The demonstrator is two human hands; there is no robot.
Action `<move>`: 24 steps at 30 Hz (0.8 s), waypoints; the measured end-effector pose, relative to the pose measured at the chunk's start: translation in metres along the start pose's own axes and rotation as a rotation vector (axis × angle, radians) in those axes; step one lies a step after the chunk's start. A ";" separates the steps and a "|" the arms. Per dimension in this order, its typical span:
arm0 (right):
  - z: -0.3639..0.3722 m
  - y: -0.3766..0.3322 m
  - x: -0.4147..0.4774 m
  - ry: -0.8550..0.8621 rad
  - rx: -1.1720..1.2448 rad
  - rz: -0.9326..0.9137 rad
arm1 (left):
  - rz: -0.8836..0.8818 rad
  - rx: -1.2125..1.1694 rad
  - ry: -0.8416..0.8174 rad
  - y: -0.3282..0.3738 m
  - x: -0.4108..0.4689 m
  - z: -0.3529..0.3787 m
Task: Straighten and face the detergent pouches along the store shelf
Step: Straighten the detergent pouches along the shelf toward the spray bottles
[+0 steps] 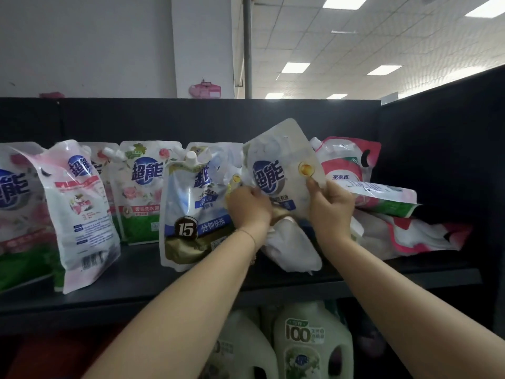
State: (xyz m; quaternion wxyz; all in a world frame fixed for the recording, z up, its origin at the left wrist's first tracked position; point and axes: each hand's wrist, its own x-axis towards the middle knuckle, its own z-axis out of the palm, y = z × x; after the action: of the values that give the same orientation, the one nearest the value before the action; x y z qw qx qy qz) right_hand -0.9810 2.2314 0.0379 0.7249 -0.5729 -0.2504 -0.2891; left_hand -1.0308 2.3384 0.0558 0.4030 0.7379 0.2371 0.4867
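Fingers [247,192] of left hand [250,207] and right hand [332,207] curled round white pouch [281,160]: tilted, crumpled at base, blue logo and gold droplet facing outward.

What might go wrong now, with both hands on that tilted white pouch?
The white pouch is tilted and held only by the left hand and right hand at its sides, so it might slip. The left arm is close to the "15" pouch, which leans near the shelf front and could topple off. The pink pouches slumped alongside may slide.
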 end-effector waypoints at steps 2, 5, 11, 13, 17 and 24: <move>0.007 0.005 -0.011 0.025 0.106 0.077 | 0.185 0.014 0.066 -0.002 0.007 -0.007; 0.019 0.011 -0.027 0.012 0.193 0.170 | 0.381 0.014 0.092 -0.021 0.010 -0.016; 0.017 0.003 -0.029 -0.186 0.022 0.101 | 0.578 0.097 0.166 -0.049 0.003 -0.022; 0.016 0.002 -0.030 -0.168 -0.005 0.089 | 0.670 0.106 0.194 -0.038 -0.002 -0.019; 0.010 0.000 -0.028 -0.188 -0.117 0.057 | 0.880 0.168 0.208 -0.022 -0.024 -0.007; -0.043 0.015 -0.018 -0.534 -0.489 0.108 | 0.806 0.095 0.160 -0.031 -0.032 -0.005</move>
State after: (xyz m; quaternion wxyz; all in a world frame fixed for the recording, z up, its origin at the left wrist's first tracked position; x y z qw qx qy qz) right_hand -0.9814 2.1942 0.0054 0.4896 -0.7972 -0.3236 -0.1418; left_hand -1.0470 2.3344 0.0143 0.1259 0.7495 -0.0181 0.6497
